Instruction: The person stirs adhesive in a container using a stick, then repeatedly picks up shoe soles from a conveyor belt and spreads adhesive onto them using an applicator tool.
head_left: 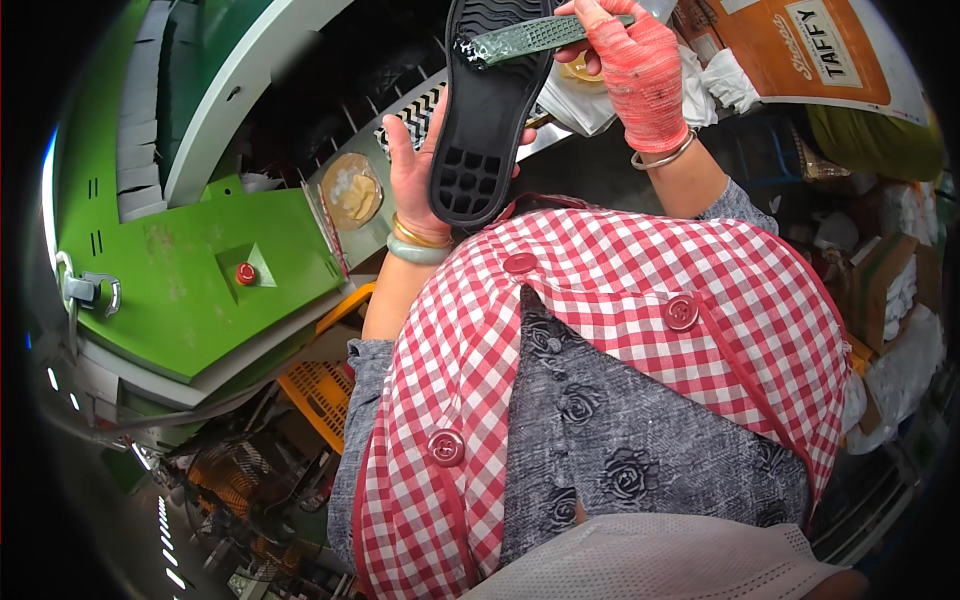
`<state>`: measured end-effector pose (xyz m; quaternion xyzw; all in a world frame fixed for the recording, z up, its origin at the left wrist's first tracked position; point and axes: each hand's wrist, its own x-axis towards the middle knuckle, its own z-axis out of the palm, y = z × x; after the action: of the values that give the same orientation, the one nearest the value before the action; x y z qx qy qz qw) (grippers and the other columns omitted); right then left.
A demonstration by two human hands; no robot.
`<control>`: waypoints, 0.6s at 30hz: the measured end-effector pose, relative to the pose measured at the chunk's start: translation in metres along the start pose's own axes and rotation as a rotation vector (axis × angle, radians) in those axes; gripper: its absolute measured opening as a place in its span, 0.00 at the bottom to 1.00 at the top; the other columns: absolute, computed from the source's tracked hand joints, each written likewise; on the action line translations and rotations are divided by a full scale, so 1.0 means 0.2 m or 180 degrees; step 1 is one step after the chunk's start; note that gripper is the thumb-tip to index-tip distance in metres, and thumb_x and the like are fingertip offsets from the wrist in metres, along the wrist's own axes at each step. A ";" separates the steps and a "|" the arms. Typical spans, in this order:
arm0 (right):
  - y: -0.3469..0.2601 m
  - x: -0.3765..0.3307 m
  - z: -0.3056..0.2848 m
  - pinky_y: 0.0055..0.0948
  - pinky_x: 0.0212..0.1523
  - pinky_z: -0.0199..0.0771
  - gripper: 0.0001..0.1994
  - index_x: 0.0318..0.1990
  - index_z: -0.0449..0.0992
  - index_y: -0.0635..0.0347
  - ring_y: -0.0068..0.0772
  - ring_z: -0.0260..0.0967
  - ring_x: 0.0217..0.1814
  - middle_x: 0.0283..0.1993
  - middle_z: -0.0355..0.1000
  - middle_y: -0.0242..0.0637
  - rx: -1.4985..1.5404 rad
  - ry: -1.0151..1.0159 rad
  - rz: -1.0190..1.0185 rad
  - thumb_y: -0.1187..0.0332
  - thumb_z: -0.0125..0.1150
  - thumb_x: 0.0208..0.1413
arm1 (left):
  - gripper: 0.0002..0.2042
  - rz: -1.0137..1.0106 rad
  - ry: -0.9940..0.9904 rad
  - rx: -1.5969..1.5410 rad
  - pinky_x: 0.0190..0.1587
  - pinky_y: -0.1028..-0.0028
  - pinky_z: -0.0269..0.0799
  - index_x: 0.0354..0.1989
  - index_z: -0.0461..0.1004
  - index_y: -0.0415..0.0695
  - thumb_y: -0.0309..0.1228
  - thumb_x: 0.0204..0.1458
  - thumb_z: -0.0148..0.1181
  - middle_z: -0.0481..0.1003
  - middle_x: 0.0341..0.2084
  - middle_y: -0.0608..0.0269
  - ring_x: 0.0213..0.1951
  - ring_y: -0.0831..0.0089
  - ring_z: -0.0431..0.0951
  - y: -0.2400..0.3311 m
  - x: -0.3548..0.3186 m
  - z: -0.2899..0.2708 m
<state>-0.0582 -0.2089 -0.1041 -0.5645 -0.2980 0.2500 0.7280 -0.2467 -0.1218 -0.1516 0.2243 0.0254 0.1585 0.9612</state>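
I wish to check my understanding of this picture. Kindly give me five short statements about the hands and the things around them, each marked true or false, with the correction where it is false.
1. The left hand holds a black shoe sole. True.
2. The green tool is in the left hand. False: the right hand holds the green tool.
3. A pinkish-red covering is on the right hand. True.
4. The checked apron is blue and white. False: the checked apron is red and white.
5. A red button sits on the green panel at the picture's left. True.
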 end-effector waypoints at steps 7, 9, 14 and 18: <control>0.02 -0.04 0.01 0.13 0.21 0.64 0.10 0.31 0.73 0.62 0.15 0.67 0.21 0.23 0.71 0.29 0.0204 -0.0104 0.0053 0.63 0.54 0.55 | 0.42 0.0063 -0.0018 0.0120 0.44 0.59 0.74 0.64 0.42 0.50 0.67 0.47 0.29 0.57 0.56 0.44 0.52 0.43 0.65 0.02 0.07 -0.02; 0.05 -0.04 0.01 0.10 0.19 0.57 0.11 0.37 0.74 0.62 0.14 0.68 0.22 0.26 0.72 0.30 -0.0095 -0.0204 -0.0186 0.63 0.52 0.57 | 0.42 0.0104 0.0056 0.0106 0.45 0.58 0.73 0.64 0.42 0.50 0.67 0.47 0.28 0.58 0.56 0.44 0.51 0.44 0.66 0.02 0.10 -0.01; 0.03 -0.08 0.05 0.10 0.23 0.60 0.10 0.34 0.74 0.63 0.15 0.68 0.23 0.25 0.71 0.30 0.0070 -0.0190 -0.0043 0.66 0.51 0.57 | 0.40 0.0240 0.0196 0.0212 0.45 0.57 0.71 0.64 0.43 0.51 0.67 0.48 0.25 0.61 0.54 0.46 0.50 0.47 0.67 0.04 0.15 -0.02; 0.00 -0.11 0.08 0.11 0.24 0.63 0.09 0.33 0.73 0.64 0.16 0.69 0.24 0.23 0.70 0.29 0.0145 -0.0169 0.0138 0.67 0.51 0.57 | 0.40 0.0385 0.0487 0.0123 0.45 0.55 0.70 0.61 0.51 0.46 0.66 0.49 0.29 0.63 0.52 0.46 0.46 0.50 0.70 0.04 0.18 -0.06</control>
<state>-0.0850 -0.2143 -0.1049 -0.5473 -0.2992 0.2873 0.7269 -0.2170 -0.0985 -0.1574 0.2312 0.0882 0.2324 0.9406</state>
